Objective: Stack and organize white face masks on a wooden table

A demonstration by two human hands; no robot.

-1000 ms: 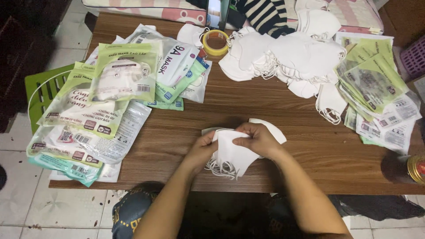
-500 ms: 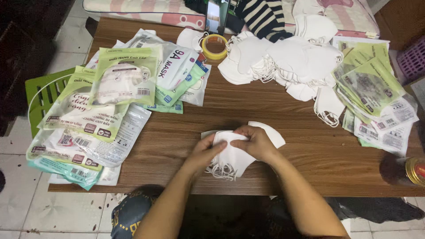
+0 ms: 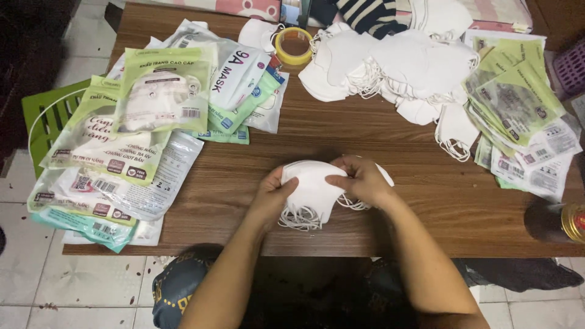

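pinching a small stack of white masks (image 3: 312,194) over the wooden table (image 3: 390,140).
left hand (image 3: 271,200) and right hand (image 3: 364,181) both grip it; fingertips hidden underneath, stack count unclear.

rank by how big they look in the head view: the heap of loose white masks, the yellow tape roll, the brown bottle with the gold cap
1. heap of loose white masks, by far the largest, spread across the table's far side.
2. brown bottle with the gold cap, though the right edge cuts it off, so its rank is unsure.
3. yellow tape roll, smallest, lying farther from the camera.

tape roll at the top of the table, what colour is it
Yellow; the tape roll shows best in the head view.
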